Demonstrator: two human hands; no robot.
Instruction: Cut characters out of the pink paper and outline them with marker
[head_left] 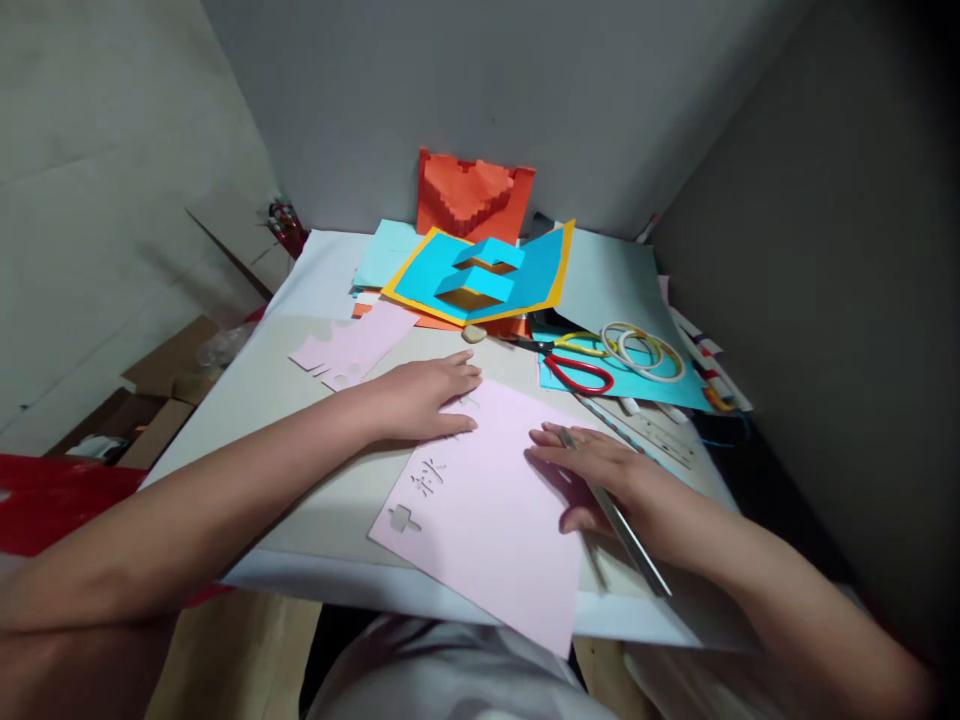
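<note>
A pale pink sheet of paper (495,520) lies slanted on the table, its near corner hanging past the front edge. Character-shaped openings are cut through it along its left side. My left hand (427,398) rests flat on the sheet's upper left part, fingers spread, partly covering more cut-outs. Over the right side of the sheet is my right hand (607,475), closed loosely around a slim silver craft knife (626,535). The knife passes between the fingers, its back end pointing toward me; I cannot make out its blade.
Beyond the sheet lie scissors (577,372), tape rolls (641,352), an eraser-like pale lump (474,334) and a pink offcut (352,345). A blue and yellow pop-up card (480,275) stands half-open before an orange heart card (474,195). Grey partitions (495,110) enclose the table.
</note>
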